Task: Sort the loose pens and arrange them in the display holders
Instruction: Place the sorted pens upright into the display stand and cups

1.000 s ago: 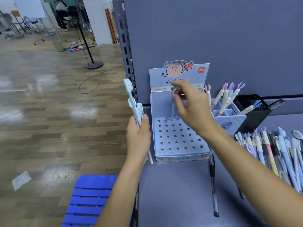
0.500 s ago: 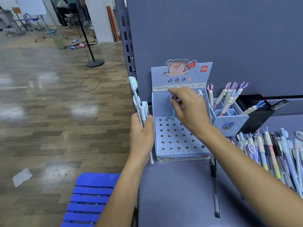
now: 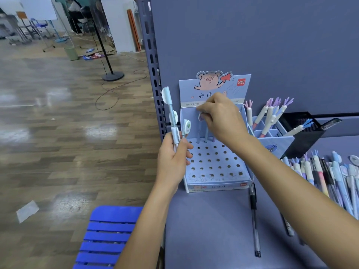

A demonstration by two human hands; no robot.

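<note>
A light blue display holder (image 3: 217, 183) with a pig card and a grid of holes stands on the shelf. A few pens stand in its back row. My right hand (image 3: 221, 119) pinches the top of one of them, a pale blue pen (image 3: 200, 118). My left hand (image 3: 172, 158) grips a small bunch of light blue pens (image 3: 175, 123) upright, just left of the holder. Loose pens (image 3: 326, 175) lie in a heap at the right.
A second blue holder (image 3: 275, 142) with antler-topped pens and a black mesh pot (image 3: 303, 133) stand to the right. A black pen (image 3: 254, 216) lies on the shelf in front. A blue slatted stool (image 3: 108, 235) sits below left, beside the shelf upright.
My right hand has lowered with the pen towards the back row of holes. My left hand with its bunch has drifted slightly closer to the holder.
</note>
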